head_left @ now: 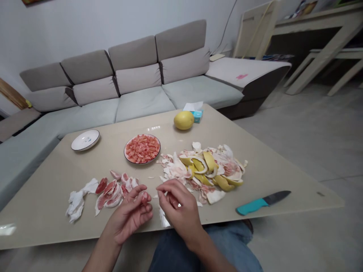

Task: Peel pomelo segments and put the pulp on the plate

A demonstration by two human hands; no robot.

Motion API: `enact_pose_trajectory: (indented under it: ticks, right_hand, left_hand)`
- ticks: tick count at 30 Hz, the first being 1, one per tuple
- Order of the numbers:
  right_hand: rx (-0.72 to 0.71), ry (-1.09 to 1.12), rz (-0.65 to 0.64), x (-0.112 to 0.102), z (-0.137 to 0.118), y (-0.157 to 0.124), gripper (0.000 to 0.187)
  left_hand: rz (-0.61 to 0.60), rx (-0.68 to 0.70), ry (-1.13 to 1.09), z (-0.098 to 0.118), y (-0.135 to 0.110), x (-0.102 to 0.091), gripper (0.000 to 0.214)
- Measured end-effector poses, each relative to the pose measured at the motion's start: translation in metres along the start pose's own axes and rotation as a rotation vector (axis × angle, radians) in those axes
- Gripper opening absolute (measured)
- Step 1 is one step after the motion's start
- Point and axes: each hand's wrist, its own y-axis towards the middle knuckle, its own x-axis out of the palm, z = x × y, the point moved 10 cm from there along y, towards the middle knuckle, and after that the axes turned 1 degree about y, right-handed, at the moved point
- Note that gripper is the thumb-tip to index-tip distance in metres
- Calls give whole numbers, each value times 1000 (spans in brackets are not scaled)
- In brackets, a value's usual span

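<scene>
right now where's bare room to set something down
Bare tabletop lies between the white plate and the plate of red pieces, and right of the peel pile, beyond the knife. Crowded: from the segments past left hand and right hand to the peel pile.

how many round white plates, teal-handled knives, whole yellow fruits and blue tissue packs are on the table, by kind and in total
Round white dark-rimmed plates: 2
Teal-handled knife with a dark blade: 1
Whole yellow oval fruit: 1
Blue tissue pack with white tissue: 1
Total: 5
</scene>
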Motion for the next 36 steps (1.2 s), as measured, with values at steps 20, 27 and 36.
enact_pose_trajectory:
  ticks: [20,27,36]
  right_hand:
    - [144,148,-228,26,10,-3,17]
    - [180,158,-237,27,10,-4,17]
    - [175,100,-232,27,15,-4,11]
  left_hand:
    - [59,192,263,19,-1,10,16]
    - [157,391,486,39,-10,3,26]
    - [180,511,728,54,-20,10,24]
